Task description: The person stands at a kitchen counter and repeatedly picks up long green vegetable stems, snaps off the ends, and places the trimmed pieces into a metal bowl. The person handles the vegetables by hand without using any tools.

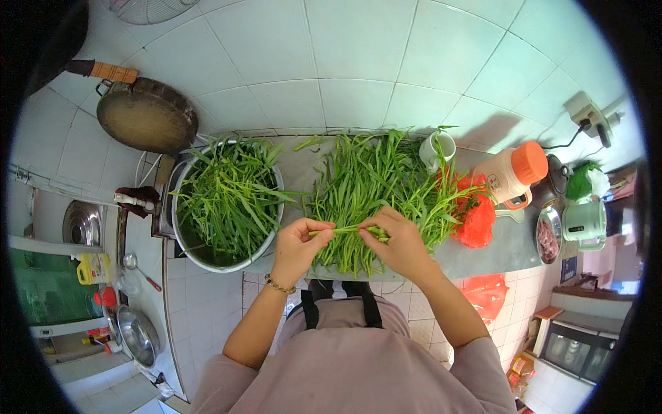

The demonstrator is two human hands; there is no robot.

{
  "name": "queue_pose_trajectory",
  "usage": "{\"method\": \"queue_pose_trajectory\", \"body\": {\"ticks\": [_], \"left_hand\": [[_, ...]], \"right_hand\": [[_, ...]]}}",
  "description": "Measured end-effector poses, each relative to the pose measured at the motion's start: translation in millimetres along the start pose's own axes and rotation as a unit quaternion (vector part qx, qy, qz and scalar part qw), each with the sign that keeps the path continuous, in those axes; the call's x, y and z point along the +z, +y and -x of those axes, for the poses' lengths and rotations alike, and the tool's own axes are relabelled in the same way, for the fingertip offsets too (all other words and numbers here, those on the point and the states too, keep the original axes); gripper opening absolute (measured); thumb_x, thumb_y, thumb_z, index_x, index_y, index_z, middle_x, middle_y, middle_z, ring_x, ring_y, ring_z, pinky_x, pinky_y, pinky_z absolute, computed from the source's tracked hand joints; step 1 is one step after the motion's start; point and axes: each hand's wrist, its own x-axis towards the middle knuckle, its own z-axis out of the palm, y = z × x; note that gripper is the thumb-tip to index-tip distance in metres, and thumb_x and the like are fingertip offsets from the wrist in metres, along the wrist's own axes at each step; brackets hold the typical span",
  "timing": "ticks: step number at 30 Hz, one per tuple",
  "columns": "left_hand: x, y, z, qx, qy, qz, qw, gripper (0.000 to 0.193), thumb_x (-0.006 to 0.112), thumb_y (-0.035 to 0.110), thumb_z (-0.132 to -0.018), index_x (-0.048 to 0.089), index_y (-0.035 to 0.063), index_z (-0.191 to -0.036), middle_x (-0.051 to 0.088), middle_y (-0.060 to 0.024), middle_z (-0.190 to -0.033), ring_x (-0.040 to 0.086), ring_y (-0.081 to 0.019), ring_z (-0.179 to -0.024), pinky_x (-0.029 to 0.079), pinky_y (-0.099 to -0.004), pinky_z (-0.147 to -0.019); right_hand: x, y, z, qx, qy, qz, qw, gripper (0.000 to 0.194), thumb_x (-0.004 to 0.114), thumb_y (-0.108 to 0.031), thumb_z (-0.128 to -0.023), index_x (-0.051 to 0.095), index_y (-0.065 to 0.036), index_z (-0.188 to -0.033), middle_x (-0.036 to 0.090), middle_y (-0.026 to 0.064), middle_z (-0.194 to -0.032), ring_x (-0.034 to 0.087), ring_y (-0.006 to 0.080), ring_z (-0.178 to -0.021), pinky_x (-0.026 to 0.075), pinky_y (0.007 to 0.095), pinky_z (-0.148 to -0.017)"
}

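Note:
A thin green stem (345,229) is stretched level between my two hands. My left hand (299,248) pinches its left end between thumb and fingertips. At the other end, my right hand (397,240) grips the stem, and short green pieces show beneath its fingers. Below and behind the hands, a broad heap of leafy water spinach (362,171) covers the middle of the grey counter (301,176). To the left stands a large metal basin (227,268), piled with loose leaves and stems (232,191).
Right of the heap are a red plastic bag (476,222), a white mug (437,147) and a thermos jug (504,176) with an orange lid. Farther right sits a metal bowl of raw meat (547,240). A wok (147,116) hangs at the back left.

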Motion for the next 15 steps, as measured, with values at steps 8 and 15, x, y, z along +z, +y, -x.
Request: {"method": "queue_pose_trajectory", "body": {"ticks": [8,15], "left_hand": [[5.1,15.7,5.6,-0.051,-0.033,0.053,0.997,0.008,0.061,0.002,-0.083,0.061,-0.0022,-0.09,0.065,-0.0093,-0.084,0.063,-0.0123,-0.072,0.052,-0.023,-0.065],[33.5,1.6,-6.5,0.002,-0.044,0.061,0.997,0.009,0.061,0.001,-0.083,0.061,-0.0025,-0.091,0.066,-0.012,-0.084,0.063,-0.012,-0.071,0.053,-0.023,-0.064]], "right_hand": [[8.7,-8.1,-3.3,-0.044,-0.013,0.034,0.998,0.011,0.067,-0.01,-0.073,0.062,-0.007,-0.082,0.057,0.0058,-0.076,0.058,0.024,-0.061,0.047,0.0324,-0.051],[-25.9,48.9,10.7,0.325,0.163,-0.305,0.88,0.01,0.063,-0.017,-0.079,0.061,-0.007,-0.081,0.056,-0.0008,-0.072,0.049,0.0057,-0.057,0.037,0.0223,-0.046]]}}
